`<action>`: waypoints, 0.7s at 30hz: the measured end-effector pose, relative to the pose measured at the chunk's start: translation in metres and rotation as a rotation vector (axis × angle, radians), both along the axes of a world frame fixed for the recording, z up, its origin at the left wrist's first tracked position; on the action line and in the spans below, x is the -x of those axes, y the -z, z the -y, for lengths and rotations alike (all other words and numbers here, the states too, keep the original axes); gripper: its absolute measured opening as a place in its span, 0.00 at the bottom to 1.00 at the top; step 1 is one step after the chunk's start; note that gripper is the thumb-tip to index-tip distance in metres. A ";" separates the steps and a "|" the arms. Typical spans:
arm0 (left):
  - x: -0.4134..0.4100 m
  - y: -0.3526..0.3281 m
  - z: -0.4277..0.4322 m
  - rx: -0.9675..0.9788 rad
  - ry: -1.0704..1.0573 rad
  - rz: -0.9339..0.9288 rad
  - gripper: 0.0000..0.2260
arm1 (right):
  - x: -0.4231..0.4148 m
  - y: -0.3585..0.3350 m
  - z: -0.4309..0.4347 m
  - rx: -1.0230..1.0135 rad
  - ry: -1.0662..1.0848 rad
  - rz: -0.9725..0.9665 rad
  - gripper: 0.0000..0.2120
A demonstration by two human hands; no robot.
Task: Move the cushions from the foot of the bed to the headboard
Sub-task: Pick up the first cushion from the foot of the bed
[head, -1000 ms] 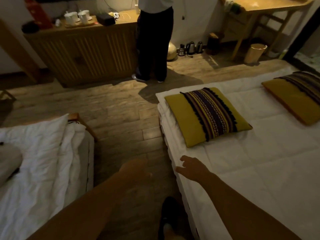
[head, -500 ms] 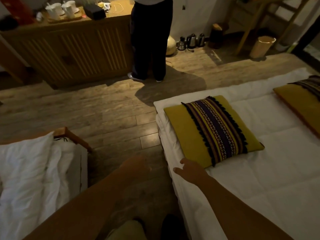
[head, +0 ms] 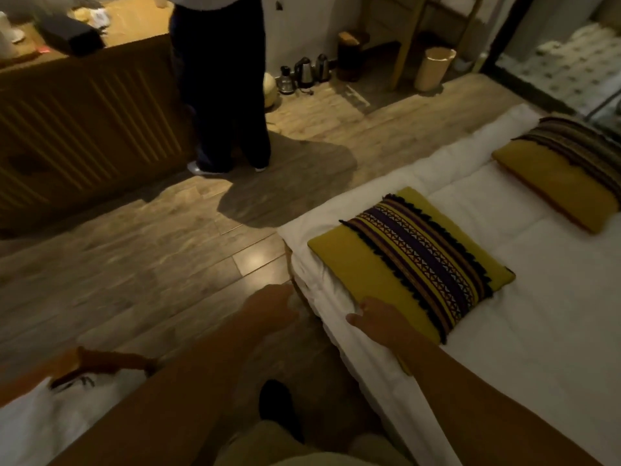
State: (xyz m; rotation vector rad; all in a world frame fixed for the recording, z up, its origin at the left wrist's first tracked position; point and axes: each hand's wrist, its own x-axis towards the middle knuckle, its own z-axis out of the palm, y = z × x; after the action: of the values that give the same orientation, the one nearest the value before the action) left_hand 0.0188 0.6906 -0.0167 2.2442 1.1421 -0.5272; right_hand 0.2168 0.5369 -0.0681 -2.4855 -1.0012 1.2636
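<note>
Your grip is not made yet: your right hand (head: 378,319) lies flat at the near edge of the near cushion (head: 411,260), fingers spread and loose, touching or all but touching the yellow cover without closing on it. Your left hand (head: 272,309) hangs over the wooden floor (head: 141,257) just beside the corner of the bed (head: 537,331), relaxed and holding nothing.

Both of the task's things sit on the white bedding at the foot end. The near cushion lies flat by the corner, with its dark striped band running across it. The far cushion (head: 564,176) lies flat too, further along the same end, well apart from the first.

By my reading, you are at the start of the first pick-up, with neither cushion moved. Your next move calls for closing the right hand on that near edge, or bringing the left hand in to take the opposite side, then lifting the cushion clear of the bedding. The headboard is out of view, so you will have to turn to carry it there.

A second person (head: 218,82) stands at the counter (head: 84,105) across the room, well clear of your path.
</note>
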 end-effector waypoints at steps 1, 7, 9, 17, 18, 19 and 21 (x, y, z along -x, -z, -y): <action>-0.005 -0.004 -0.014 0.005 0.014 0.014 0.21 | 0.001 -0.003 -0.007 -0.009 0.024 0.010 0.37; -0.047 -0.013 -0.070 -0.011 0.132 0.076 0.26 | -0.022 -0.025 -0.028 -0.027 0.214 0.065 0.32; -0.066 -0.012 -0.078 -0.029 0.224 0.072 0.30 | -0.036 -0.029 -0.027 -0.037 0.284 0.088 0.32; -0.174 -0.013 -0.093 -0.040 0.382 0.085 0.27 | -0.106 -0.019 -0.013 -0.150 0.482 0.042 0.30; -0.187 -0.011 -0.093 -0.042 0.386 0.075 0.27 | -0.115 -0.016 -0.010 -0.164 0.499 0.035 0.30; -0.199 -0.011 -0.092 -0.042 0.394 0.070 0.28 | -0.124 -0.013 -0.008 -0.165 0.524 0.025 0.32; -0.222 -0.009 -0.090 -0.042 0.413 0.087 0.28 | -0.141 -0.008 -0.001 -0.137 0.582 0.003 0.38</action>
State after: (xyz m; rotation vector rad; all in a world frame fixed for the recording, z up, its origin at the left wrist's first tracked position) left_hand 0.2409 0.7811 -0.0074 2.5253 0.6503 -0.5616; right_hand 0.3575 0.5376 -0.0605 -2.4059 -0.3003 0.9642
